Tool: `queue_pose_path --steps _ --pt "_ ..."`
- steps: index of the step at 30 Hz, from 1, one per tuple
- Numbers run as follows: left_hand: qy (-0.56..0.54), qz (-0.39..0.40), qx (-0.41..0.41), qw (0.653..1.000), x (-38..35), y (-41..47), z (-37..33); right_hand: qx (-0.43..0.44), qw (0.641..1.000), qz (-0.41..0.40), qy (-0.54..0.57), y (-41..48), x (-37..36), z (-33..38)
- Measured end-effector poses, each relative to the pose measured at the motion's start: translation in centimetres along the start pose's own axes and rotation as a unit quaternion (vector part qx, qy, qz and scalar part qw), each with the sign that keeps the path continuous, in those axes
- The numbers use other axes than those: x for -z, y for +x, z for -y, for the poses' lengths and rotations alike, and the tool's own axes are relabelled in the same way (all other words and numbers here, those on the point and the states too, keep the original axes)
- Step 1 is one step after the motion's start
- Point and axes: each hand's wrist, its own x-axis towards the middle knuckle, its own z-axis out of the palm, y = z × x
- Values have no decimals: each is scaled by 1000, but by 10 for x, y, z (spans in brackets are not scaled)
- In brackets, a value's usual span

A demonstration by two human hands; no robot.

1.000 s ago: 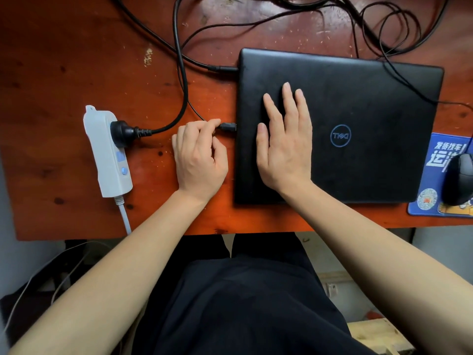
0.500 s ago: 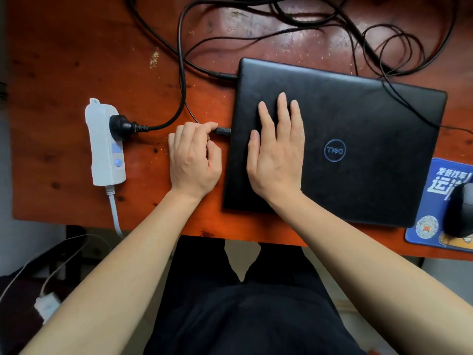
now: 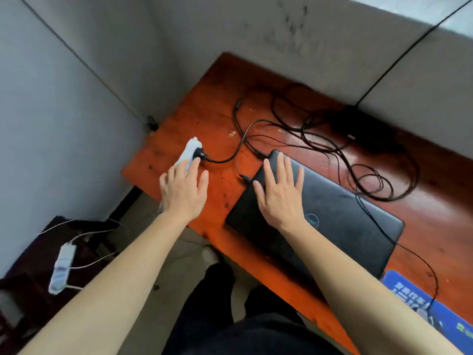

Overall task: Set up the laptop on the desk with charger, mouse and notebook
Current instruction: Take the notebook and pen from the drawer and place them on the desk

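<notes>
My right hand (image 3: pixel 280 194) lay flat, fingers spread and holding nothing, on the closed black laptop (image 3: pixel 330 219) on the reddish wooden tabletop (image 3: pixel 217 116). My left hand (image 3: pixel 183 190) hovered open over the white power strip (image 3: pixel 189 152), beside the black charger plug (image 3: pixel 198 154) seated in it. A blue mouse pad (image 3: pixel 409 290) sat at the right edge.

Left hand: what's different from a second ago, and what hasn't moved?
The left hand has let go of the small plug at the laptop's left edge and moved left to the white power strip, fingers open over it. The plug looks seated in the laptop. The right hand stays flat on the closed lid, and the black charger plug remains in the strip. The camera has swung left.
</notes>
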Motion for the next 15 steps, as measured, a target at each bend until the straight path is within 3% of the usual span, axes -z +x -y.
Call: queue_pose_path --steps 6,15 --pt "53 -151 79 984 120 -26 55 120 987 -94 54 54 82 89" --pt "113 -332 223 910 282 -194 202 332 919 -151 147 9 170 339"
